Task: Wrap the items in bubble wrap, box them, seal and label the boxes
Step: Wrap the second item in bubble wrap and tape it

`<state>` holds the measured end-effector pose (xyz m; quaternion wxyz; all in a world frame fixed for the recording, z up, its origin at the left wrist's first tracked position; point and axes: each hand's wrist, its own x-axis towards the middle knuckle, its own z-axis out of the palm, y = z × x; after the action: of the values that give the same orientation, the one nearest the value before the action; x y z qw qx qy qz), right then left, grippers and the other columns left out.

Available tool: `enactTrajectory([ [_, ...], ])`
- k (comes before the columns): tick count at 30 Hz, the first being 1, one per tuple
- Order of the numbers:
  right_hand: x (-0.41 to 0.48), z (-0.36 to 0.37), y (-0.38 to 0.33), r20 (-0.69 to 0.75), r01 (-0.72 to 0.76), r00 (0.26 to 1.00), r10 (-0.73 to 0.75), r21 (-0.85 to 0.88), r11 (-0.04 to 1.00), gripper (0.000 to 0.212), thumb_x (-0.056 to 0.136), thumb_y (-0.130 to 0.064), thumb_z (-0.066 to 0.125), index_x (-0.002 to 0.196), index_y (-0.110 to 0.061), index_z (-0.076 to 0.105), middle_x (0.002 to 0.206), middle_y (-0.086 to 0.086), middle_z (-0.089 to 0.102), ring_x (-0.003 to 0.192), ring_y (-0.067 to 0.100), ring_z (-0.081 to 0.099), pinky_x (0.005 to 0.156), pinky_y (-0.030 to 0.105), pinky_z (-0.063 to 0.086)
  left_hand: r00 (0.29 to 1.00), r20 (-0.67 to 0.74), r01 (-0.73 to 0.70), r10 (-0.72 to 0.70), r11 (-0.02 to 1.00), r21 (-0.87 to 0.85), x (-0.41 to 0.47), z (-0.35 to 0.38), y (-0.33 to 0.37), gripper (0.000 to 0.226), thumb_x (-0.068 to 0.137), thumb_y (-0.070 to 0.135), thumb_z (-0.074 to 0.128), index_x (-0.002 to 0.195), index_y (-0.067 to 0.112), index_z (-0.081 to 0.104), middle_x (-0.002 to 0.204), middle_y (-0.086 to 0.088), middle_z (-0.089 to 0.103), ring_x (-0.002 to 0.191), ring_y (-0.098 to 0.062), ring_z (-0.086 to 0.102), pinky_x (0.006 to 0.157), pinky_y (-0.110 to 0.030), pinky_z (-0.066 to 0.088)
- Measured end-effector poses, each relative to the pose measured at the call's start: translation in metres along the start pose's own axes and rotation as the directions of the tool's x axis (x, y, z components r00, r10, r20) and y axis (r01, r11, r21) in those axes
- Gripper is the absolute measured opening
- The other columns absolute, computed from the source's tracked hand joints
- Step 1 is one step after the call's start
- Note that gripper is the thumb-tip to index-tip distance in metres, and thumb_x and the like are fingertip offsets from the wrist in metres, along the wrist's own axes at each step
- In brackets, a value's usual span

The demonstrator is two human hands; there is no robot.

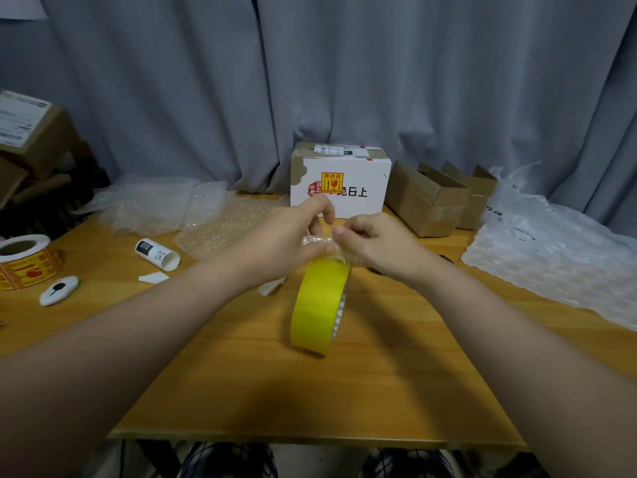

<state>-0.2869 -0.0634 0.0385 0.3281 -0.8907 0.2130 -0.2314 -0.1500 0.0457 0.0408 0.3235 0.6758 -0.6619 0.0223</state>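
Observation:
Above the middle of the wooden table [241,391], my left hand [293,239] and my right hand [375,239] together pinch a small item wrapped in bubble wrap [322,244]. A yellow tape roll [319,305] hangs from that bundle with its lower edge near the table. Behind the hands stands a sealed white box [348,188] with a yellow fragile sticker [332,182]. Loose bubble wrap [203,215] lies at the back left. A white cylindrical item [157,254] lies on its side left of centre.
A roll of yellow label stickers [27,262] and a small white cutter [58,290] sit at the left edge. Open brown cartons [431,201] stand at the back right beside air-cushion film [551,250]. Stacked cardboard boxes [31,139] are far left. Grey curtain behind.

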Motion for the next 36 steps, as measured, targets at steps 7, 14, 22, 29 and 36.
enactTrajectory([
  [7,0.006,0.006,-0.008,-0.014,-0.218,0.973,0.229,0.258,0.941,0.010,0.090,-0.014,0.061,0.092,-0.004,0.061,0.088,0.022,0.068,0.078,0.032,0.067,0.071,0.041,0.058,0.976,0.055,-0.215,0.209,0.963,0.165,-0.006,-0.001,-0.018,0.057,0.082,0.056,0.046,0.132,0.029,0.054,0.106,0.004,0.057,0.092,-0.013,0.056,0.075,-0.034,0.050],
  [14,0.017,0.011,-0.013,-0.144,-0.262,0.939,0.312,0.287,0.921,0.013,0.097,-0.021,0.049,0.093,-0.018,0.061,0.095,-0.002,0.058,0.093,0.016,0.055,0.063,0.024,0.044,0.993,0.041,-0.112,0.108,0.987,0.118,0.000,-0.005,-0.024,0.033,0.085,0.033,0.065,0.113,0.017,0.069,0.084,0.001,0.052,0.078,-0.012,0.049,0.069,-0.012,0.034],
  [22,-0.020,0.048,-0.025,-0.005,-0.317,0.934,0.357,0.448,0.836,0.071,0.082,-0.053,0.065,0.135,-0.025,0.027,0.118,0.001,0.058,0.107,0.018,0.058,0.094,0.034,0.047,0.962,-0.242,0.159,-0.127,0.980,0.118,0.003,-0.001,-0.034,0.016,0.088,0.018,0.063,0.096,0.014,0.076,0.069,0.003,0.056,0.078,-0.019,0.052,0.062,-0.025,0.023],
  [29,-0.015,0.049,-0.027,-0.099,-0.245,0.935,0.340,0.514,0.822,0.064,0.089,-0.033,0.064,0.145,-0.021,0.034,0.109,0.000,0.061,0.102,0.016,0.059,0.074,0.018,0.045,0.901,-0.291,0.292,-0.322,0.946,-0.142,0.011,-0.011,-0.024,0.022,0.088,0.024,0.065,0.093,0.006,0.075,0.063,0.001,0.060,0.049,0.000,0.044,0.047,-0.008,0.033],
  [36,-0.024,0.039,-0.011,-0.104,-0.238,0.947,0.304,0.406,0.882,0.042,0.095,-0.038,0.055,0.136,-0.031,0.048,0.141,-0.005,0.045,0.123,0.014,0.042,0.098,0.029,0.038,0.897,0.063,0.423,-0.437,0.811,-0.403,0.011,-0.039,0.008,0.026,0.089,0.031,0.062,0.072,0.012,0.068,0.044,0.010,0.056,0.038,-0.001,0.045,0.037,-0.013,0.037],
])
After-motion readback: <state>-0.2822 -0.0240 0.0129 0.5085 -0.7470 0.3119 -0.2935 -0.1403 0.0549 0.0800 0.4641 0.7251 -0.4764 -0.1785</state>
